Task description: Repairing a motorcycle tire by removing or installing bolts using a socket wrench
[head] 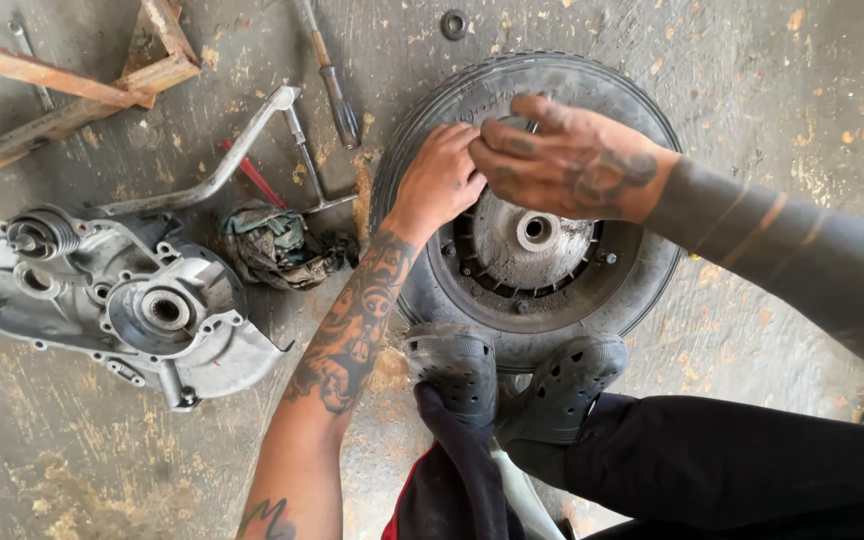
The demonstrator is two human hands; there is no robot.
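Observation:
A small wheel lies flat on the concrete floor, a black tyre (642,270) around a grey metal hub (527,245). My left hand (440,182), on a bare tattooed forearm, has its fingers curled onto the tyre's inner edge at the far left of the rim. My right hand (564,158), on a dark-sleeved arm, reaches in from the right and touches the left hand's fingertips. Its fingers are closed over a small metal piece (532,125) at the far rim. Two grey clogs (512,375) press on the tyre's near edge.
A grey engine casing (117,300) lies at the left, with a dirty rag (272,245) beside it. Near them lie a bent metal lever (222,165), a T-handle wrench (307,160), a red-handled tool (252,178) and a socket bar (332,85). A rusty angle-iron frame (72,95) is at far left, a washer (454,23) at top.

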